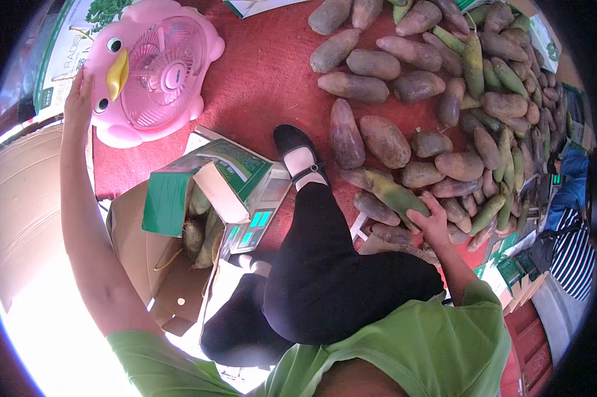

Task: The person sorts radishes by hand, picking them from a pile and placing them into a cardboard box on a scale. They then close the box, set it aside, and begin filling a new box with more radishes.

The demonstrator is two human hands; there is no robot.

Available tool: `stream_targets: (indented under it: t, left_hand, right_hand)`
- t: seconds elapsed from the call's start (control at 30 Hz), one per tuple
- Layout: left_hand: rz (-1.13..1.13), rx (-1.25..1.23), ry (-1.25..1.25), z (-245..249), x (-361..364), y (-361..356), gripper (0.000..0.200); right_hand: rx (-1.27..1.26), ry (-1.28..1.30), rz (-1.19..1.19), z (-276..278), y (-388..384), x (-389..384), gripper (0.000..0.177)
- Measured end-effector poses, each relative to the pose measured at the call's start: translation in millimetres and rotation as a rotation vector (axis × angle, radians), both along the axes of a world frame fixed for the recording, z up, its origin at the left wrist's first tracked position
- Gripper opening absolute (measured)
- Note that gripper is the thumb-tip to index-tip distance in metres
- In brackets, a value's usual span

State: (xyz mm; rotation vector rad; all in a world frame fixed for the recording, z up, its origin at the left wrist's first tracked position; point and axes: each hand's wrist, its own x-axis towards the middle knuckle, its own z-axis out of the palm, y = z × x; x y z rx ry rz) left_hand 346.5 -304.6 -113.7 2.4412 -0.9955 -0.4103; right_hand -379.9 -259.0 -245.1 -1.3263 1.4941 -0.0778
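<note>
Radish [394,193] lies at the pile's [444,99] near edge, right of my leg [318,225], long axis slanting up-left. Right hand [431,221] grips its lower end. Left hand [80,92] (well apart) rests open against the pink fan [156,73].

Brightness: I see strong, even daylight across the red mat [259,73].
Glare: the near-left corner burns to white beside the cardboard box [136,251].
Colour: the pink fan [156,69] is not washed out.
Shadows: soft and short under the long vegetable [394,195].
Distortion: heavy fisheye with bent edges and a black vignette.
Focus: the centre is sharp, the far-right rim smeared.
</note>
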Motion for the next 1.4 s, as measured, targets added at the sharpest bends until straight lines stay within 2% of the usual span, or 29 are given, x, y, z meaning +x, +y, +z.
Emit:
stream_targets:
  t: [0.03, 0.1, 0.43, 0.5, 0.53, 0.6, 0.67, 0.7, 0.77, 0.83, 1.0, 1.1, 1.13, 1.23, 1.27, 1.4]
  left_hand:
    - [-0.005, -0.001, -0.015, 0.0, -0.2, 0.0, 0.054]
    - [-0.012, -0.002, -0.032, 2.3, -4.8, -1.5, 0.054]
    - [-0.012, 0.024, -0.047, -1.8, 5.5, 0.8, 0.054]
    - [-0.019, 0.032, -0.052, -1.7, 9.8, 1.5, 0.054]
    - [-0.052, 0.053, -0.108, -0.5, 12.0, 2.1, 0.056]
    - [-0.065, 0.093, -0.13, -3.4, 24.1, 4.2, 0.059]
    - [-0.065, 0.045, -0.043, -2.9, 36.3, 8.3, 0.064]
    - [-0.081, 0.162, -0.082, 2.3, 57.3, 8.9, 0.066]
    - [-0.249, 0.228, -0.299, 7.8, 98.1, 18.7, 0.065]
    - [-0.105, 0.097, -0.128, 77.3, -10.4, 15.3, 0.062]
    - [-0.079, 0.005, -0.296, 115.5, -58.8, 28.9, 0.062]
    - [-0.047, -0.058, -0.458, 210.5, -175.3, 155.4, 0.063]
    - [-0.038, -0.079, -0.504, 217.2, -184.9, 157.3, 0.064]
    - [0.224, -0.051, -0.555, 208.4, -261.2, 246.5, 0.06]
    - [0.33, -0.005, -0.577, 201.9, -274.1, 265.7, 0.058]
    - [0.511, -0.112, -0.435, 168.3, -318.5, 308.8, 0.053]
  right_hand:
    - [0.0, -0.001, 0.001, 0.1, -0.3, 0.6, 0.04]
    - [-0.032, 0.034, 0.006, 0.5, -0.8, 2.0, 0.053]
    - [-0.15, 0.049, 0.069, -10.3, 3.1, -3.1, 0.053]
    - [-0.224, 0.128, 0.124, -10.9, 3.9, -1.6, 0.053]
    - [-0.225, 0.132, 0.121, -7.3, 3.5, -1.3, 0.053]
    - [-0.017, 0.146, 0.097, 18.0, -7.0, 17.5, 0.05]
    - [-0.082, 0.134, 0.103, 17.1, -6.7, 17.4, 0.052]
    - [-0.144, 0.102, 0.118, 14.9, -5.5, 16.1, 0.054]
    - [-0.167, 0.161, 0.133, 11.5, -2.4, 10.6, 0.053]
    - [-0.128, 0.065, 0.105, 6.0, -1.1, 6.4, 0.053]
    - [-0.203, 0.092, 0.164, -12.8, 8.6, -16.1, 0.053]
    - [-0.174, 0.042, 0.16, -8.0, 5.0, -12.7, 0.053]
    - [-0.138, 0.043, 0.165, -4.3, 4.0, -14.6, 0.054]
    - [-0.203, 0.131, 0.193, -4.8, 8.4, -23.4, 0.054]
    - [-0.134, 0.069, 0.132, 0.9, 8.9, -23.2, 0.054]
    - [-0.168, 0.097, 0.154, 12.9, 10.5, -30.4, 0.055]
